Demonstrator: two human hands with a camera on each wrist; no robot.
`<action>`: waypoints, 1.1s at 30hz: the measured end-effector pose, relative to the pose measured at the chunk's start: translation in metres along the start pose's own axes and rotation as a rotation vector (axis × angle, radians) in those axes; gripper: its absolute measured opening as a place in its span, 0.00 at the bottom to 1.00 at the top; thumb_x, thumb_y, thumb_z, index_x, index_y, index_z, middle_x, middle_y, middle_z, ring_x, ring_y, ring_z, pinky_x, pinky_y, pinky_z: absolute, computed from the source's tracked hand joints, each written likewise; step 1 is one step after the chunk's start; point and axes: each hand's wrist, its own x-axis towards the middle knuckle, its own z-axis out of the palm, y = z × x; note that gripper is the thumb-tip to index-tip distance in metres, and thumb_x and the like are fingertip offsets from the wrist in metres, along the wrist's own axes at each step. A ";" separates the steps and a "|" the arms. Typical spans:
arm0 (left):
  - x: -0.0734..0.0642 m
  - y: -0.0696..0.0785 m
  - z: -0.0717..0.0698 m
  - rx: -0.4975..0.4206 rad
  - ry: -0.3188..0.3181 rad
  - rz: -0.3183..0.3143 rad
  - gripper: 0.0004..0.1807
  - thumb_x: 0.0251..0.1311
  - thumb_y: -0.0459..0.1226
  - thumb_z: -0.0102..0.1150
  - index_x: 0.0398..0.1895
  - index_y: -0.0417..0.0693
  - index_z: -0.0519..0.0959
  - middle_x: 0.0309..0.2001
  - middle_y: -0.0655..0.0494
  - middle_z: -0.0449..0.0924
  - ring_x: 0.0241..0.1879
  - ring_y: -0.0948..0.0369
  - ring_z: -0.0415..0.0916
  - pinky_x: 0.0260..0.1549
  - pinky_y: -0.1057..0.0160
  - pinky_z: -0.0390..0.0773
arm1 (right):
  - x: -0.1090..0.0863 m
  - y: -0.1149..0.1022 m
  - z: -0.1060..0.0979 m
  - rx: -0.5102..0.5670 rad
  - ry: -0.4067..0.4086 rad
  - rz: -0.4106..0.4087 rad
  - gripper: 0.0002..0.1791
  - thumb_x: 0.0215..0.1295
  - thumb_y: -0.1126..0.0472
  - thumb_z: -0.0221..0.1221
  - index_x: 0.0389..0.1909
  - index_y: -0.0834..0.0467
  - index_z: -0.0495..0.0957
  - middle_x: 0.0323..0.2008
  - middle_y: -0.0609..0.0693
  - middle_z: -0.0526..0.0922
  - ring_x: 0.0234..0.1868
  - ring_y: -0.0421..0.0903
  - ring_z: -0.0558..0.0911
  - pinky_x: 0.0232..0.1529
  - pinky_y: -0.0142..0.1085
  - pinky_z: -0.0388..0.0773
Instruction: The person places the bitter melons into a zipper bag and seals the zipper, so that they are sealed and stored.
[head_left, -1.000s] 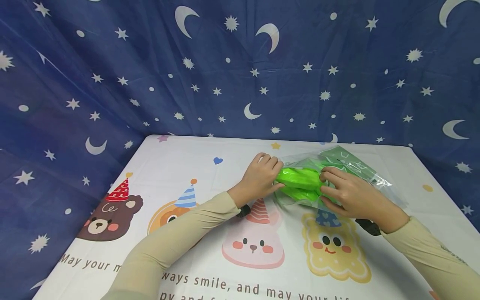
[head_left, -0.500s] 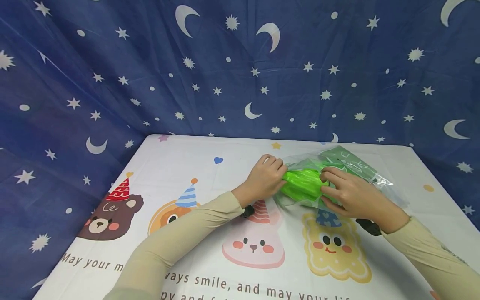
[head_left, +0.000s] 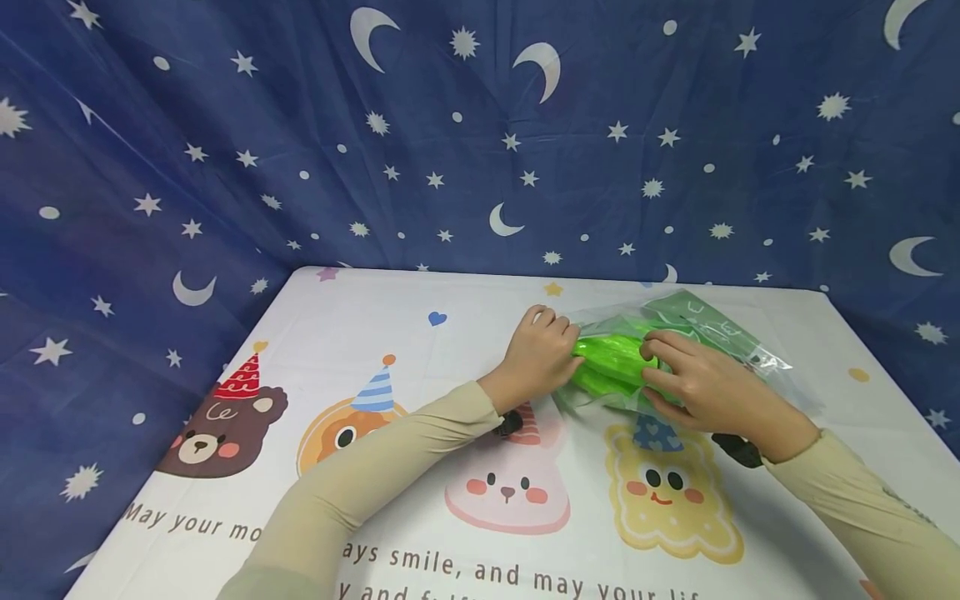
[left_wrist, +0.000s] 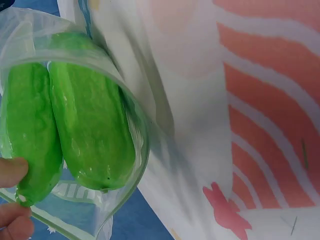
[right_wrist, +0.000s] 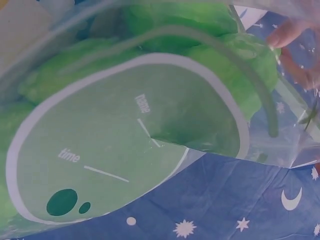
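Note:
A clear plastic bag (head_left: 693,315) with a green printed panel lies on the right side of the table. Green cucumbers (head_left: 613,354) show at its mouth, and more green shapes show through the plastic in the right wrist view. My left hand (head_left: 537,352) pinches the near end of one cucumber (left_wrist: 32,120), thumb on one side and fingers on the other. Beside that one lies a second cucumber (left_wrist: 92,127), inside the curved bag rim (left_wrist: 143,155). My right hand (head_left: 697,383) grips the bag near its opening with curled fingers.
The white tablecloth (head_left: 405,521) carries printed cartoon animals and lettering. A dark blue curtain (head_left: 420,108) with moons and stars hangs behind the table and along its left side. Dark wrist cameras sit under both wrists.
My left hand has moved to the right, taking the cucumber further into the bag, and less of the green shows at the mouth. The right hand has stayed nearly in place.

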 end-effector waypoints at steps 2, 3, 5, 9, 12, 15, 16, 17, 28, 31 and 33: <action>0.000 0.000 0.000 0.004 -0.007 -0.003 0.18 0.51 0.57 0.61 0.33 0.54 0.81 0.34 0.62 0.83 0.39 0.62 0.77 0.54 0.61 0.70 | 0.001 0.001 0.000 0.002 0.005 -0.004 0.20 0.70 0.54 0.40 0.22 0.56 0.74 0.33 0.55 0.74 0.38 0.51 0.73 0.36 0.41 0.73; 0.000 0.000 0.000 0.006 -0.008 -0.004 0.18 0.51 0.57 0.61 0.33 0.54 0.81 0.34 0.62 0.83 0.38 0.62 0.78 0.54 0.61 0.70 | 0.001 0.001 0.000 0.004 0.007 -0.005 0.20 0.70 0.54 0.40 0.22 0.56 0.74 0.33 0.55 0.74 0.38 0.51 0.73 0.36 0.41 0.73; -0.001 0.000 0.000 0.005 -0.014 -0.006 0.18 0.51 0.57 0.61 0.34 0.54 0.81 0.34 0.62 0.83 0.39 0.62 0.78 0.54 0.61 0.70 | 0.001 0.001 0.000 0.005 0.011 -0.005 0.20 0.70 0.54 0.40 0.22 0.56 0.73 0.32 0.55 0.73 0.37 0.51 0.72 0.35 0.41 0.73; -0.004 0.001 -0.001 -0.010 -0.030 -0.006 0.18 0.52 0.57 0.61 0.35 0.54 0.81 0.34 0.62 0.83 0.39 0.62 0.77 0.55 0.60 0.69 | 0.001 0.001 -0.001 0.003 0.009 -0.005 0.20 0.70 0.54 0.39 0.21 0.56 0.73 0.32 0.55 0.73 0.37 0.51 0.73 0.35 0.41 0.73; -0.006 0.001 -0.004 -0.027 -0.025 -0.002 0.17 0.52 0.56 0.61 0.33 0.54 0.81 0.33 0.62 0.83 0.38 0.62 0.77 0.55 0.60 0.69 | 0.001 0.002 -0.002 0.001 0.005 -0.003 0.21 0.70 0.54 0.39 0.21 0.56 0.73 0.32 0.56 0.74 0.38 0.51 0.73 0.35 0.41 0.74; -0.007 0.001 -0.007 -0.030 -0.005 -0.001 0.17 0.52 0.56 0.61 0.32 0.54 0.81 0.33 0.62 0.83 0.37 0.62 0.77 0.54 0.60 0.70 | 0.000 0.002 -0.003 -0.001 0.007 0.002 0.21 0.70 0.54 0.39 0.22 0.56 0.73 0.32 0.56 0.74 0.37 0.51 0.73 0.33 0.41 0.74; -0.007 0.001 -0.009 -0.030 0.001 -0.004 0.18 0.52 0.56 0.61 0.33 0.54 0.82 0.33 0.62 0.84 0.37 0.62 0.78 0.54 0.60 0.70 | 0.000 0.002 -0.003 -0.001 0.009 0.004 0.21 0.70 0.54 0.39 0.22 0.56 0.73 0.32 0.56 0.74 0.37 0.51 0.73 0.33 0.41 0.73; -0.007 0.001 -0.010 -0.029 0.009 -0.007 0.18 0.52 0.56 0.61 0.33 0.53 0.82 0.33 0.62 0.84 0.37 0.61 0.78 0.54 0.60 0.70 | 0.000 0.002 -0.003 -0.001 0.011 0.005 0.21 0.70 0.54 0.39 0.22 0.56 0.73 0.32 0.56 0.74 0.37 0.51 0.73 0.33 0.41 0.73; -0.009 0.000 -0.009 -0.041 0.061 -0.016 0.12 0.52 0.50 0.62 0.27 0.53 0.82 0.29 0.62 0.83 0.34 0.62 0.77 0.53 0.60 0.70 | -0.002 0.003 -0.004 -0.016 -0.001 0.019 0.22 0.71 0.53 0.39 0.23 0.57 0.75 0.33 0.55 0.75 0.37 0.51 0.73 0.32 0.41 0.74; -0.010 0.000 -0.006 -0.054 0.051 -0.012 0.12 0.52 0.51 0.62 0.28 0.54 0.81 0.30 0.62 0.83 0.34 0.62 0.77 0.54 0.60 0.70 | -0.002 0.003 -0.003 -0.014 0.004 0.013 0.21 0.71 0.53 0.40 0.23 0.57 0.75 0.33 0.56 0.75 0.37 0.51 0.73 0.32 0.41 0.74; -0.010 0.001 -0.004 -0.063 0.042 -0.001 0.12 0.53 0.51 0.62 0.29 0.55 0.81 0.31 0.62 0.83 0.35 0.62 0.77 0.54 0.60 0.70 | -0.002 0.002 -0.003 -0.012 0.007 0.012 0.21 0.71 0.53 0.40 0.23 0.57 0.75 0.33 0.56 0.75 0.38 0.51 0.73 0.32 0.41 0.74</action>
